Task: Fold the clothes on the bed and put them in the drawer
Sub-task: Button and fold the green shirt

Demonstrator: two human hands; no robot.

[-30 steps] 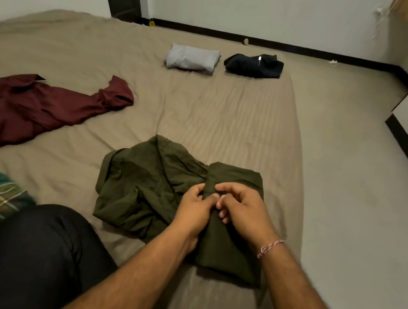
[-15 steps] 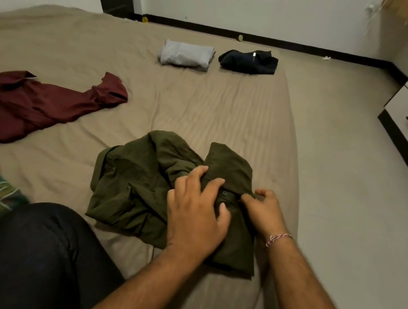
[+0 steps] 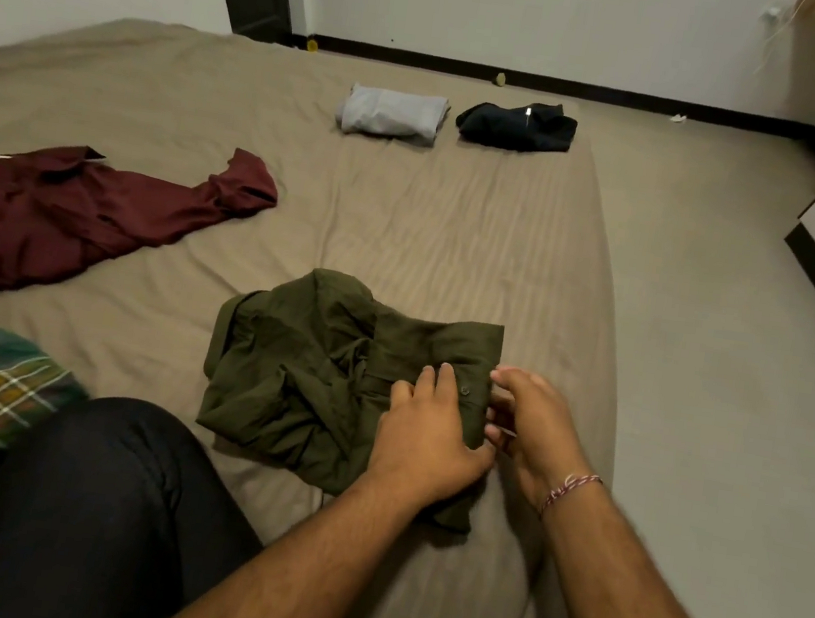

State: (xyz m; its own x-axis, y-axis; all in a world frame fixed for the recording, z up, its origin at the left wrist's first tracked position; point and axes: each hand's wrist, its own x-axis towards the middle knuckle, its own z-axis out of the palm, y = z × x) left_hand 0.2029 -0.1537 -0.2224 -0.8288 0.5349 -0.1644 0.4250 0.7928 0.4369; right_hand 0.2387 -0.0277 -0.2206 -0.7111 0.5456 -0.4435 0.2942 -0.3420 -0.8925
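Head view: left hand (image 3: 422, 440) presses rumpled olive shirt (image 3: 314, 374).

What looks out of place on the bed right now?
The olive shirt is bunched on its left half, not flat, while both hands work its right edge. The maroon shirt lies spread out unfolded. Small bits of debris sit by the far baseboard.

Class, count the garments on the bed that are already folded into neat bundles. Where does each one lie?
2. The grey bundle lies at the bed's far end; the dark bundle is apart on its right. No others show, though the frame cuts off the bed's left.
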